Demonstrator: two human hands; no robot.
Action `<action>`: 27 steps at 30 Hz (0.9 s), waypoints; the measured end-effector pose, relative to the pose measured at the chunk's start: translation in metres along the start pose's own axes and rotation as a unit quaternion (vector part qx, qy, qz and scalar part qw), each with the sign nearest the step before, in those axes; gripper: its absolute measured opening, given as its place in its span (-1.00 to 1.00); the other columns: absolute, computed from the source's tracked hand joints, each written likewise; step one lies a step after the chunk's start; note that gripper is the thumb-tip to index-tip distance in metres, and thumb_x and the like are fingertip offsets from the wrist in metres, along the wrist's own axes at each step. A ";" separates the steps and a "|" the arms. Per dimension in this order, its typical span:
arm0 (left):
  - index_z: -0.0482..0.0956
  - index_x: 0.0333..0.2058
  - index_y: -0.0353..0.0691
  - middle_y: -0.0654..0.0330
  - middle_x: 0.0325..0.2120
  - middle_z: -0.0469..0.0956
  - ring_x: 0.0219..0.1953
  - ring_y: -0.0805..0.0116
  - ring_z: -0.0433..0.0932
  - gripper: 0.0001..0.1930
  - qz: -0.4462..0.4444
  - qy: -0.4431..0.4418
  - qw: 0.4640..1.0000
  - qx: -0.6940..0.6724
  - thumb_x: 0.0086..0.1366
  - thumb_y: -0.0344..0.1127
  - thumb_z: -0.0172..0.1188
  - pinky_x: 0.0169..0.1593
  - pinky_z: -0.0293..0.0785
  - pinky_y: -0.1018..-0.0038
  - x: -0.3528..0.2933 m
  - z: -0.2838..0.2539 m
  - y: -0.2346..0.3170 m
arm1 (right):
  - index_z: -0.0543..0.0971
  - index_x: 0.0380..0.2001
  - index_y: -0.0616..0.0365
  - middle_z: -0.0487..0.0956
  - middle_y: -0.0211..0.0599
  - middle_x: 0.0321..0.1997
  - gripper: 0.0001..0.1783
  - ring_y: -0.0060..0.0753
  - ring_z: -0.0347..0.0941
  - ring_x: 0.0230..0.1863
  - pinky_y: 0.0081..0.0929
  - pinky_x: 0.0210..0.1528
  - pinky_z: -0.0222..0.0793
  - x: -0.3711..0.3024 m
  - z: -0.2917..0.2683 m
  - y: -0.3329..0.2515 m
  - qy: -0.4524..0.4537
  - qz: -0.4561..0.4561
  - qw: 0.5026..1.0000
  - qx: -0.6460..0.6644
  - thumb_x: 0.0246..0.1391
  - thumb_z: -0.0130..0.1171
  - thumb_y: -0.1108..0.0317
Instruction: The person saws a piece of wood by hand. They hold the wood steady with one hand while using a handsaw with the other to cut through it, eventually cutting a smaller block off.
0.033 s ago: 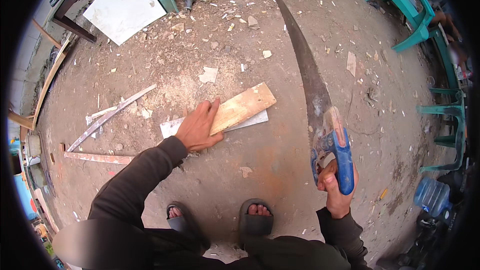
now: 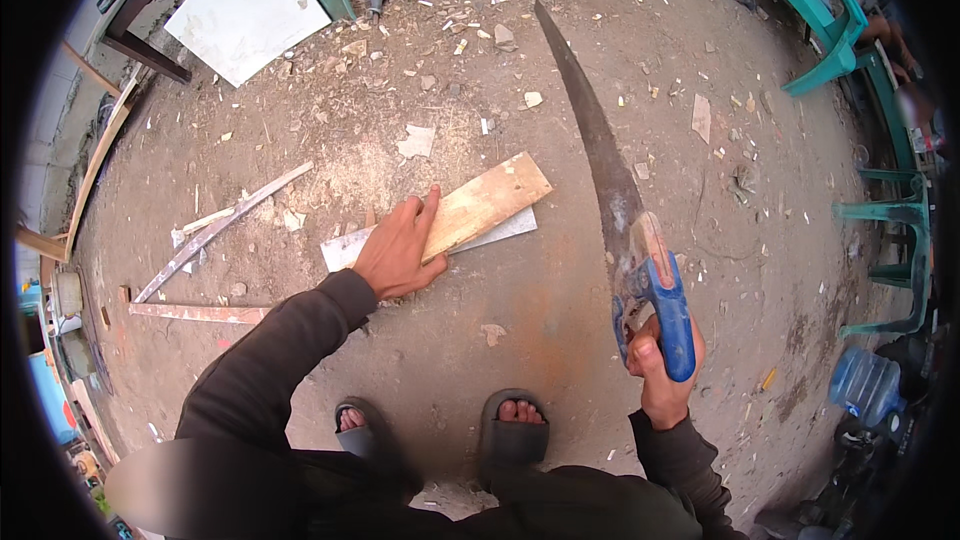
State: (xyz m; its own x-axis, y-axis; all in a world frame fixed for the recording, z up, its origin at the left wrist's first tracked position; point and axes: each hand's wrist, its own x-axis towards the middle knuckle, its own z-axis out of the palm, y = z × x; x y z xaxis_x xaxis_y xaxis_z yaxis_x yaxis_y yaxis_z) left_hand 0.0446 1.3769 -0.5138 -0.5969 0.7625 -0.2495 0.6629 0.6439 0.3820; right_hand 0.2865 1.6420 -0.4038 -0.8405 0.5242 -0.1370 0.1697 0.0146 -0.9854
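Observation:
My left hand (image 2: pixel 398 248) presses down across a short, pale wooden board (image 2: pixel 492 202), its thumb at the near edge and its fingers over the top and far side. A whitish flat piece (image 2: pixel 515 226) lies beneath this board, showing at both ends. In my right hand (image 2: pixel 666 372) is a handsaw (image 2: pixel 600 145), gripped by its blue handle. The long, dark blade points up and away to the left. It is held to the right of the board, apart from it.
Thin wooden strips (image 2: pixel 200 252) lie on the dirt left of the board. Sawdust and chips cover the ground beyond it. A white panel (image 2: pixel 248 15) leans at the far left. Green plastic chairs (image 2: pixel 845 30) and a blue water jug (image 2: pixel 866 386) line the right side.
The handsaw and my right hand have shifted a little to the left, towards the board. My left hand and the board have hardly moved.

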 end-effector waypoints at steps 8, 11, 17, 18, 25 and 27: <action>0.01 0.43 -0.41 -0.15 -0.08 0.35 -0.05 -0.04 0.42 -0.11 0.077 0.047 0.994 0.061 0.24 -0.12 0.17 0.10 0.37 0.18 -0.020 0.009 -0.030 | 0.56 -0.38 0.30 0.50 -0.49 -0.51 -0.79 -0.70 0.33 -0.47 -0.61 -0.43 0.24 -0.068 0.044 0.056 -0.014 0.094 0.995 0.025 0.16 0.29 0.35; 0.05 0.42 -0.36 -0.12 -0.07 0.36 -0.02 -0.02 0.41 -0.13 0.094 0.075 0.992 0.041 0.26 -0.09 0.23 0.10 0.37 0.20 -0.015 0.025 -0.038 | 0.56 -0.33 0.36 0.45 -0.49 -0.55 -0.76 -0.69 0.30 -0.46 -0.60 -0.40 0.28 -0.086 0.043 0.065 -0.039 0.053 0.997 -0.047 0.15 0.28 0.35; 0.06 0.42 -0.35 -0.13 -0.03 0.37 0.00 -0.06 0.41 -0.07 0.128 0.084 0.988 0.025 0.22 -0.11 0.36 0.10 0.37 0.17 -0.004 0.033 -0.011 | 0.57 -0.34 0.33 0.45 -0.49 -0.59 -0.72 -0.69 0.30 -0.51 -0.58 -0.45 0.27 -0.110 0.031 0.070 -0.007 0.086 0.995 -0.045 0.13 0.30 0.27; 0.05 0.43 -0.34 -0.12 -0.03 0.37 0.01 -0.07 0.41 -0.05 0.112 0.086 0.990 -0.006 0.20 -0.14 0.37 0.11 0.35 0.14 -0.009 0.034 -0.021 | 0.56 -0.34 0.31 0.43 -0.46 -0.61 -0.73 -0.69 0.29 -0.53 -0.55 -0.48 0.25 -0.107 0.036 0.074 -0.012 0.020 0.995 -0.098 0.14 0.31 0.27; 0.05 0.42 -0.36 -0.02 -0.06 0.37 0.00 0.02 0.38 0.00 0.131 0.110 0.984 0.040 0.14 -0.10 0.41 0.09 0.28 0.11 -0.024 0.030 -0.030 | 0.59 -0.21 0.28 0.45 -0.30 -0.61 -0.72 -0.60 0.33 -0.57 -0.46 -0.47 0.29 -0.107 0.033 0.061 -0.047 0.007 0.991 -0.126 0.17 0.30 0.26; 0.06 0.43 -0.32 -0.03 -0.05 0.37 0.02 0.02 0.38 0.01 0.131 0.077 0.987 0.056 0.13 -0.07 0.42 0.08 0.28 0.11 -0.025 0.022 -0.028 | 0.60 -0.20 0.29 0.46 -0.29 -0.61 -0.72 -0.59 0.34 -0.58 -0.46 -0.47 0.30 -0.104 0.035 0.061 -0.043 -0.012 0.990 -0.131 0.17 0.30 0.26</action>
State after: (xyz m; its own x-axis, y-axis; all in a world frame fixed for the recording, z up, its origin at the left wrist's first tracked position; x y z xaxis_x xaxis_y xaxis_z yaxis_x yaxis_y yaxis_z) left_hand 0.0513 1.3412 -0.5376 -0.4535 0.8911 -0.0142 0.8447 0.4349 0.3121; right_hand 0.3665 1.5584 -0.4531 -0.8848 0.4462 -0.1341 0.2677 0.2513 -0.9302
